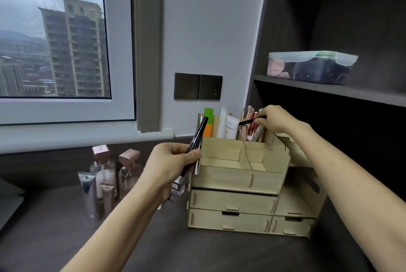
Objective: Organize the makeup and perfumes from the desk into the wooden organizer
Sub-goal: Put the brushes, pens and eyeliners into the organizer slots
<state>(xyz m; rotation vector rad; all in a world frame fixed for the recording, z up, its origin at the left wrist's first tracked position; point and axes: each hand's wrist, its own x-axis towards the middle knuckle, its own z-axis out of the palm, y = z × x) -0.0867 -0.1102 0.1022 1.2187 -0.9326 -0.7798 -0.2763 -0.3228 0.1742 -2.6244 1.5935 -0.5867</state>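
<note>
On the worktop: the wooden organizer (237, 184) sits right of centre, close to the wall, with drawers stacked below an open tray section.
Left hand (169, 162): hovering just off the organizer's front-left corner, grip curled tight round a black makeup pen (197, 135) that tilts up and to the right. There's a slim silver stick (196, 167) in the same grip, pointing down.
Right hand (274, 118): up over the back-right compartment, grip pinched on a thin black pencil (250, 120), its tip pointing left toward the brushes.
Back row of the organizer: a green-capped orange bottle (208, 124) on the left, a white tube (231, 126) next to it, then a bunch of makeup brushes (249, 115) standing upright at the right.
Still on the worktop: two perfume bottles (103, 168) with pinkish square caps, left of the organizer. A silver tube (89, 192) and a small beige tube (107, 195) stand just in front of them. A little clear bottle (178, 186) peeks out behind the left wrist, right beside the organizer.
Shelf on the right: a lidded plastic container (312, 66). Can't really tell what's in it.
Wall: double socket (197, 86) above the organizer.
</note>
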